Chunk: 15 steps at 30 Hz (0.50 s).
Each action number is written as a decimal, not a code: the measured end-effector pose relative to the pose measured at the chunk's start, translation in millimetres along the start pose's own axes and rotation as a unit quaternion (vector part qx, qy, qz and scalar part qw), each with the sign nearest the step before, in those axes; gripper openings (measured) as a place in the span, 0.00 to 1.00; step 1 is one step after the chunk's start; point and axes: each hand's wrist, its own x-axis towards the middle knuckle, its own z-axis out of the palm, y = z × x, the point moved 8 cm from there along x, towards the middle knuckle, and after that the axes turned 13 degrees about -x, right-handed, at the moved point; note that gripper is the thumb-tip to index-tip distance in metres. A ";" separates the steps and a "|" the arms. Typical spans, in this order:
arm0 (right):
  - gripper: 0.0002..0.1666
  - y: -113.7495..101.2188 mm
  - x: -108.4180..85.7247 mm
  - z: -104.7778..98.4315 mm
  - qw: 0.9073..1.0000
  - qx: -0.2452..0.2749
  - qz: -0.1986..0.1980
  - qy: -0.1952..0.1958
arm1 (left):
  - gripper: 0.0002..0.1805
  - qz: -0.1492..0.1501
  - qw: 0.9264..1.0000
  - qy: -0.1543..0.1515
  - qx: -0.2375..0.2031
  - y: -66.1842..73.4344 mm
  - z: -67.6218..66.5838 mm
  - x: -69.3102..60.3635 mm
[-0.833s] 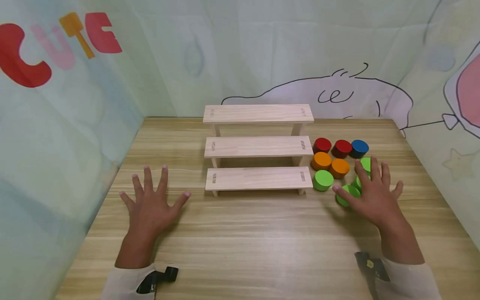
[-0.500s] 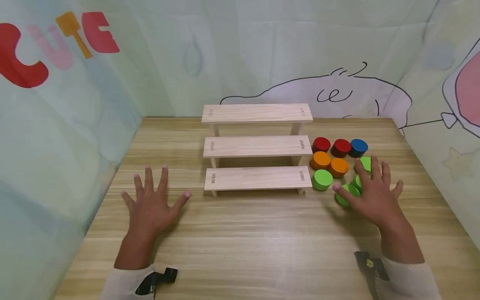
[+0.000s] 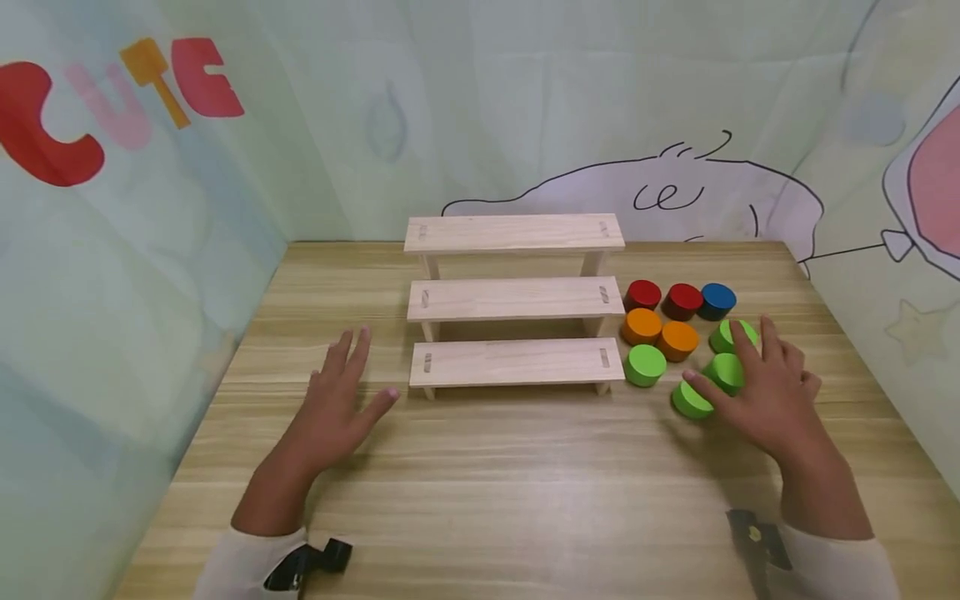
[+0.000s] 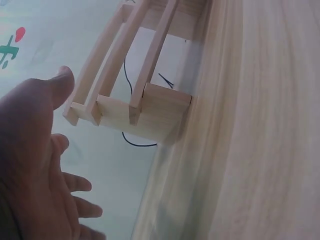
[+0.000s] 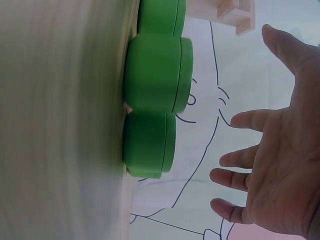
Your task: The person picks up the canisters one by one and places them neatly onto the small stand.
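Four green blocks (image 3: 723, 372) are set toward the right edge of the desk (image 3: 510, 483), three below the thumb side of the nearer right hand (image 3: 772, 404); nothing is held by it or the left hand (image 3: 336, 417), both loosely spread.

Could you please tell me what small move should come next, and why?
Perhaps lower the right hand and close its fingers on the green block seen between thumb and index finger; the right wrist view shows the hand empty and apart from the green blocks.
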 end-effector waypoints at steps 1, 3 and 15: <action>0.67 1.4 -0.3 -0.7 1.000 0.000 0.002 -0.001 | 0.53 0.003 1.000 -0.006 -0.011 0.1 0.9 2.6; 0.66 4.1 -0.9 -2.5 1.000 0.001 0.002 0.001 | 0.52 0.011 0.999 -0.015 -0.029 -1.0 1.8 8.7; 0.64 20.8 1.1 -5.7 1.000 0.011 0.007 0.009 | 0.50 0.079 0.980 -0.051 -0.177 -1.3 12.4 51.4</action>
